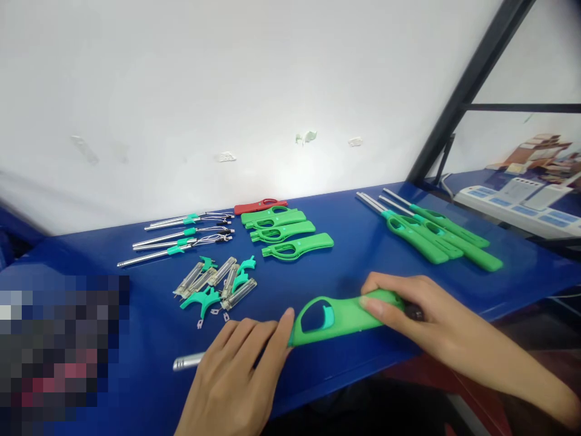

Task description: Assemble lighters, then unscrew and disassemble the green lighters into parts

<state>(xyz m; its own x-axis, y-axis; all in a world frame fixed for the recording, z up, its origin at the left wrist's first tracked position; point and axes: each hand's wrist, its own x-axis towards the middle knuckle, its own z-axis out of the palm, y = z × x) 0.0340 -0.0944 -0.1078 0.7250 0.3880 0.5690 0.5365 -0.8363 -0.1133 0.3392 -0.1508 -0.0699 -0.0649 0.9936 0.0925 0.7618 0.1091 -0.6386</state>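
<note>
A long-nosed green gas lighter (347, 321) lies across the front of the blue table, its metal tube (186, 362) pointing left and a teal trigger showing inside its loop. My left hand (240, 369) is closed over the tube where it joins the green body. With thumb and fingers, my right hand (408, 303) grips the handle's other end. A small dark object (414, 312) shows under my right palm; its kind cannot be made out. Behind my left hand lie loose teal triggers (202, 301) and clear fuel tanks (239, 293) in a heap.
Metal tubes with wires (154, 257) lie in a row at the back left of the table (318, 363). Green handle shells (299, 247) and a red shell (254, 207) are stacked mid-table. Several green lighters (422, 239) rest at the right. A black frame (472, 91) rises behind them.
</note>
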